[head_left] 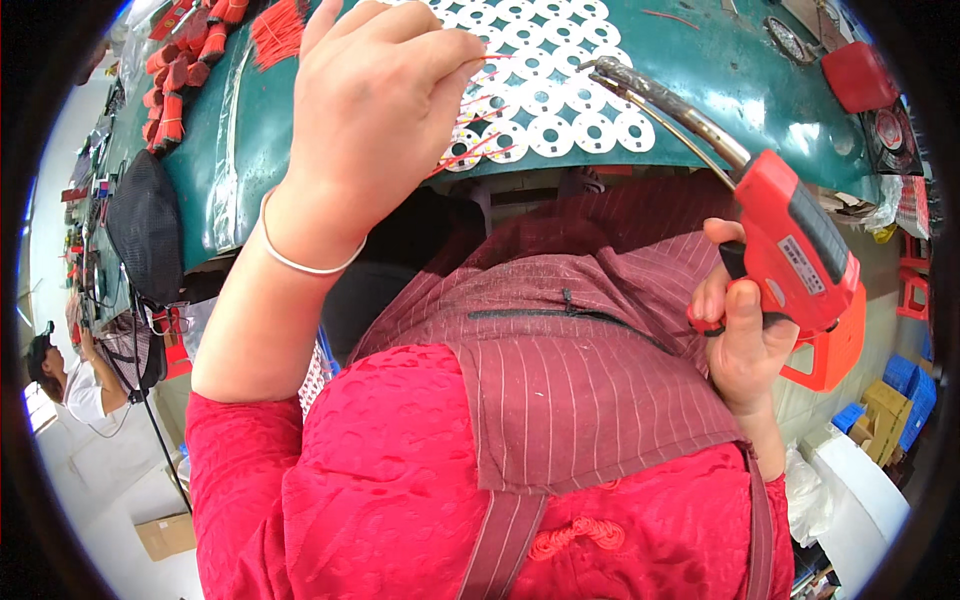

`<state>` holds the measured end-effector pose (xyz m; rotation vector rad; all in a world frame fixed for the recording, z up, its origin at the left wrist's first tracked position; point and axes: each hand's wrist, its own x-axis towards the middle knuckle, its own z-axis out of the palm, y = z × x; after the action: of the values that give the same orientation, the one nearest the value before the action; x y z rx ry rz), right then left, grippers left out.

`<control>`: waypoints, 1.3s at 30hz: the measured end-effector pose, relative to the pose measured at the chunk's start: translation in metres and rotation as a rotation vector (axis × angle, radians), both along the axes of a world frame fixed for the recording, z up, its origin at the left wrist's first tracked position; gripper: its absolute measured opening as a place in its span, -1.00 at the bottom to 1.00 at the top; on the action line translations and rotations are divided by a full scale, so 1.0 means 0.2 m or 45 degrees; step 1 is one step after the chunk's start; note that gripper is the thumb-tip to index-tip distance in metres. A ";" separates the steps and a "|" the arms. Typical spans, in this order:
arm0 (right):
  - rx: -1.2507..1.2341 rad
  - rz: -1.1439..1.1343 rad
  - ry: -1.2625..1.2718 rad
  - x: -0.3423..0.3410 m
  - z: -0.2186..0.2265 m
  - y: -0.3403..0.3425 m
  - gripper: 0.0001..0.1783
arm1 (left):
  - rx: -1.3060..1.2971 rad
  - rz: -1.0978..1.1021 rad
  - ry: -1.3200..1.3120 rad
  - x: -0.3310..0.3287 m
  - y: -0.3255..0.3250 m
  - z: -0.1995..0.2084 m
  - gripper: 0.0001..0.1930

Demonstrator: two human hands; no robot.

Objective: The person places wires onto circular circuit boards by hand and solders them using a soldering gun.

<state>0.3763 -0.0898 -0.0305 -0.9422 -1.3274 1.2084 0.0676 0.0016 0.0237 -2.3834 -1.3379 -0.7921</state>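
My left hand (pixel 375 115) is raised over the near left part of the rows of boards, thumb and forefinger pinched on a thin red wire (pixel 497 57). The wire's end points right, over white ring-shaped circuit boards (pixel 550 150) laid in a sheet on the green tabletop (pixel 690 110). Several red wires lie across the boards beside this hand. Wrapped round the handle of a red-and-black soldering gun (pixel 790 235) is my right hand (pixel 745 320). Its long metal tip slants up and left, ending above the boards, apart from the pinched wire.
Loose red wires (pixel 277 35) and tied red wire bundles (pixel 170 115) lie at the far left. A red container (pixel 860 77) stands at the right edge. Black mesh (pixel 145 225) rises on the left, with a person (pixel 85 385) beyond it. A red stool (pixel 845 345) is at right.
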 end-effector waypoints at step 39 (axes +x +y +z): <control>0.028 0.041 -0.149 -0.18 0.09 0.29 -0.44 | -0.006 -0.059 0.137 -0.01 0.22 -0.08 -0.85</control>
<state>0.3406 -0.0326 -0.0132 -0.9918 -1.4504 1.1760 0.0652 0.0455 0.0085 -2.4317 -1.2486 -0.6634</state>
